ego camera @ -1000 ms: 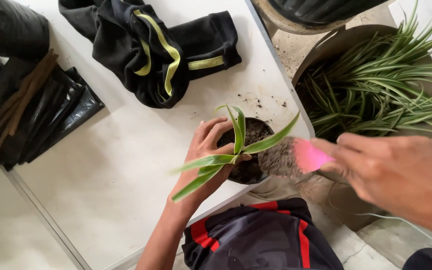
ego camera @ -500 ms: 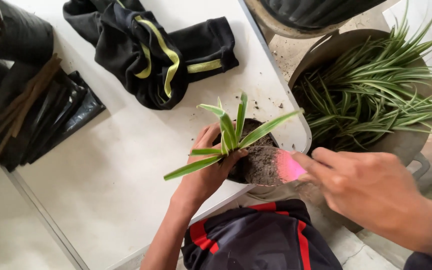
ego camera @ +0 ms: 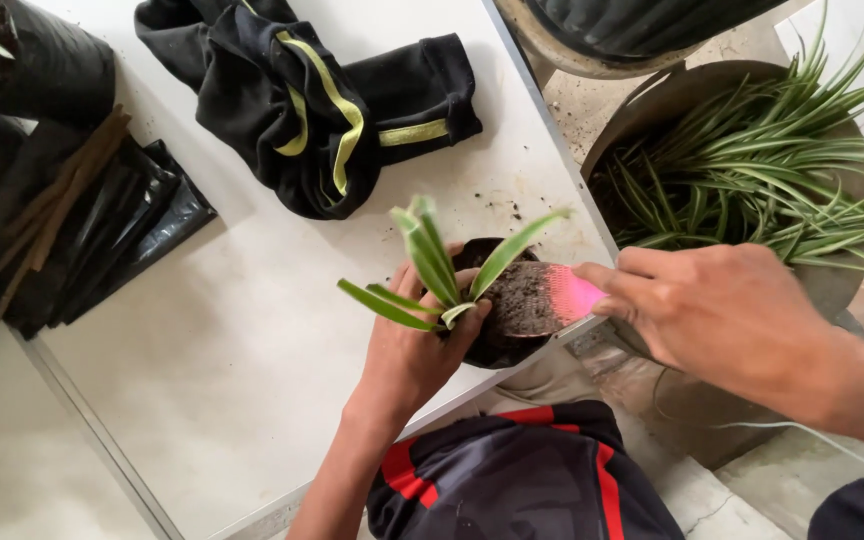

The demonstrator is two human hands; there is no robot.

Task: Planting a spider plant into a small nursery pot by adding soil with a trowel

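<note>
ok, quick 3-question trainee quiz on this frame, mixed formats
1. True or false: the left hand holds the small plant at the black pot.
2. What does the right hand hold? A) scissors B) pink scoop loaded with soil C) watering can
3. What lies on the white table above the pot?

Key: 1 true; 2 B; 3 a black garment with yellow stripes.

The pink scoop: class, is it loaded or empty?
Loaded: dark soil covers the pink scoop, held by the right hand over the black grow bag.
</note>
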